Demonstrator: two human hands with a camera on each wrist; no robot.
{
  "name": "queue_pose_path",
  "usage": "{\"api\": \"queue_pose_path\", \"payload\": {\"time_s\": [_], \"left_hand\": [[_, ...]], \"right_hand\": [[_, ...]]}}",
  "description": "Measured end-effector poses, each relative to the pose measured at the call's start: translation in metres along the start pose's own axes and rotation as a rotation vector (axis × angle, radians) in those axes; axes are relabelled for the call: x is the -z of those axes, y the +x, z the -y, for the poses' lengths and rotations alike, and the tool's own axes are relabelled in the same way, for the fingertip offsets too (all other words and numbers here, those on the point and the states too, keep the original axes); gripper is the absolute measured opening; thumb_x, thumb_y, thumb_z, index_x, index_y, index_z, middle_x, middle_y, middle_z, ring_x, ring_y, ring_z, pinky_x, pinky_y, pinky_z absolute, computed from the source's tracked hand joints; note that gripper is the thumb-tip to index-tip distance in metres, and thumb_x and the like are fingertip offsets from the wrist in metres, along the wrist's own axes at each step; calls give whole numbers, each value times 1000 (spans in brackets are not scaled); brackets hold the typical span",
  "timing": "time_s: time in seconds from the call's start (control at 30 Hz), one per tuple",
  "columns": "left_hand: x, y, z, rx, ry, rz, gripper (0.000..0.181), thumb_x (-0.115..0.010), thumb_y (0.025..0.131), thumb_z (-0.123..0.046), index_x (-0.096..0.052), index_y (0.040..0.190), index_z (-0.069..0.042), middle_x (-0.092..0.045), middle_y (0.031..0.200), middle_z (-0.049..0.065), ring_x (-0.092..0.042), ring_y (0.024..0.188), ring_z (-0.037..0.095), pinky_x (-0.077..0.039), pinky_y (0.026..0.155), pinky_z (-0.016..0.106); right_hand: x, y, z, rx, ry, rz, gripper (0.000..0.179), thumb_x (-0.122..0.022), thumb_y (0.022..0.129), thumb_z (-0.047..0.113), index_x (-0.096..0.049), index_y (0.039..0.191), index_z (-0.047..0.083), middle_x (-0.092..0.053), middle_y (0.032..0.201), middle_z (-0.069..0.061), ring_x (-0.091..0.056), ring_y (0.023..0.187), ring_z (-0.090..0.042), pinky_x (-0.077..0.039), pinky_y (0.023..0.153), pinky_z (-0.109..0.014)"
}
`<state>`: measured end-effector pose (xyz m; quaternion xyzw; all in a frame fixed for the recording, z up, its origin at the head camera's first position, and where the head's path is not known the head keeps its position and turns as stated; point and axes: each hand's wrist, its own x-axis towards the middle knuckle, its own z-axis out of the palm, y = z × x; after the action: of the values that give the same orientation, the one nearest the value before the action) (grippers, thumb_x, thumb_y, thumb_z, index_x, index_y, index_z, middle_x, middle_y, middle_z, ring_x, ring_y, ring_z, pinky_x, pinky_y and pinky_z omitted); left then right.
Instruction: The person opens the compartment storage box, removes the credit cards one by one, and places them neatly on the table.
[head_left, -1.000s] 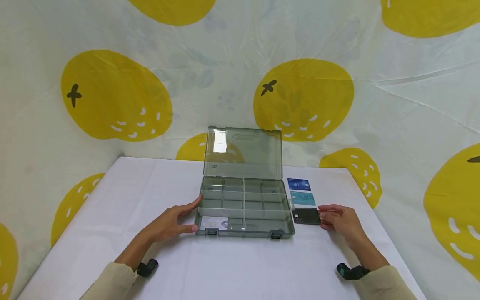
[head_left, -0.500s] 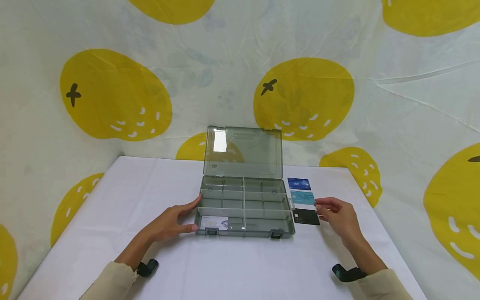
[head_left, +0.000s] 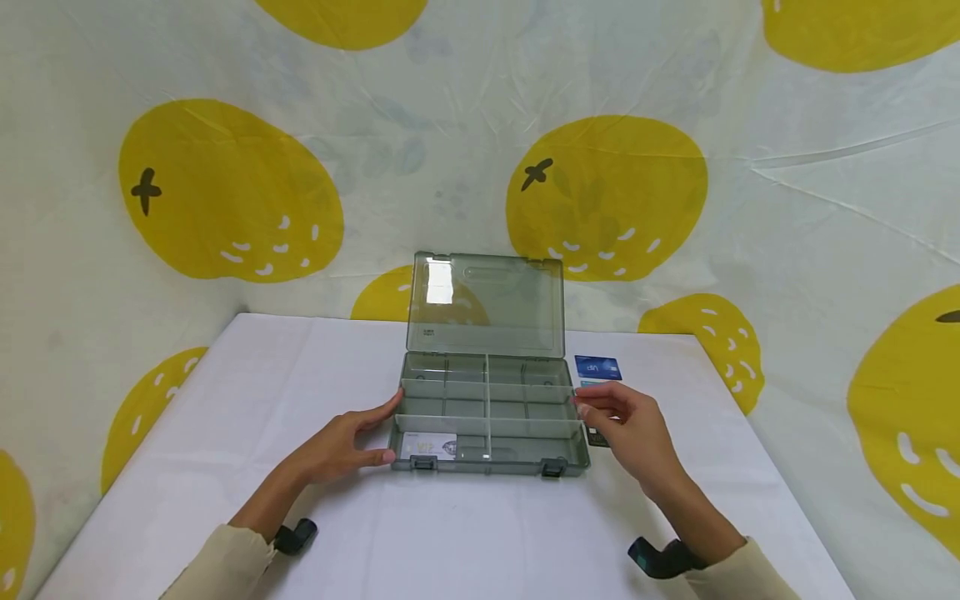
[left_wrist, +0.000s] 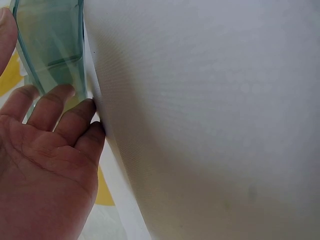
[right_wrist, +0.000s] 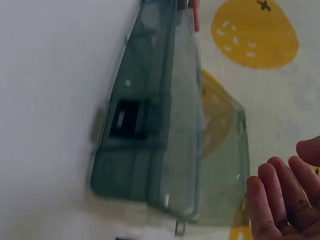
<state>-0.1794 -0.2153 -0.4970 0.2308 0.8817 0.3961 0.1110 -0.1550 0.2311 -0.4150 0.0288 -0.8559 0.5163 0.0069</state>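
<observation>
A grey see-through compartment box stands on the table with its lid raised. A pale VIP card lies in its front left compartment. My left hand rests against the box's left side, thumb near the front corner; in the left wrist view, its fingers touch the wall. At the box's right edge is my right hand, fingertips close to or touching the rim. No card shows in it in the right wrist view. Beneath it, a black card and a teal card are mostly covered.
A blue card lies right of the box, behind the teal one. Two black latches are on the box front, one the right front latch. A patterned cloth hangs behind the white table.
My right hand has moved left from the right ends of the black and teal cards, over them, to the box's right edge. The left hand has stayed at the box.
</observation>
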Motion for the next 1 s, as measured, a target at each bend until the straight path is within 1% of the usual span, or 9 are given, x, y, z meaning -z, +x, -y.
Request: {"api": "queue_pose_path", "payload": {"time_s": [0.13, 0.3, 0.47, 0.6, 0.8, 1.0], "left_hand": [[-1, 0, 0, 3, 0, 0, 95, -83, 92, -36, -29, 169, -18, -35, 172, 9, -35, 159, 40, -31, 126, 65], [-1, -1, 0, 23, -4, -1, 95, -83, 92, -35, -29, 169, -21, -35, 172, 7, -34, 159, 40, -31, 126, 65], [0, -1, 0, 14, -1, 0, 95, -83, 93, -36, -29, 169, -19, -35, 172, 8, -35, 159, 40, -31, 126, 65], [0, 0, 0, 6, -4, 1, 95, -83, 93, -37, -29, 169, -19, -35, 172, 8, -35, 159, 40, -31, 126, 66], [0, 0, 1, 9, -10, 2, 95, -83, 92, -38, -30, 169, -19, -35, 172, 8, -35, 159, 40, -31, 125, 66], [0, 1, 1, 19, -3, 4, 96, -83, 92, -38, -29, 169, -19, -34, 173, 8, -34, 160, 40, -31, 126, 66]], "right_hand": [[-16, -3, 13, 48, 31, 55, 23, -72, 102, 15, -74, 125, 13, -79, 119, -5, -75, 105, -18, -61, 87, -19], [-36, -4, 23, 74, 61, 113, 24, -72, 102, 17, -73, 126, 16, -77, 122, -5, -74, 112, -23, -60, 91, -18], [-57, -3, 31, 41, 98, 163, 28, -73, 101, 11, -72, 128, 17, -77, 124, -5, -72, 117, -28, -59, 93, -18], [-75, -1, 36, 9, 118, 182, 31, -74, 99, 9, -72, 129, 18, -77, 123, -1, -72, 115, -23, -59, 91, -18], [-96, 3, 39, 37, 151, 233, 33, -75, 98, 7, -71, 130, 16, -76, 127, -10, -73, 110, -23, -61, 88, -22], [-115, 9, 36, 45, 178, 303, 32, -74, 99, 9, -70, 129, 16, -74, 130, -16, -71, 112, -25, -61, 87, -24]]}}
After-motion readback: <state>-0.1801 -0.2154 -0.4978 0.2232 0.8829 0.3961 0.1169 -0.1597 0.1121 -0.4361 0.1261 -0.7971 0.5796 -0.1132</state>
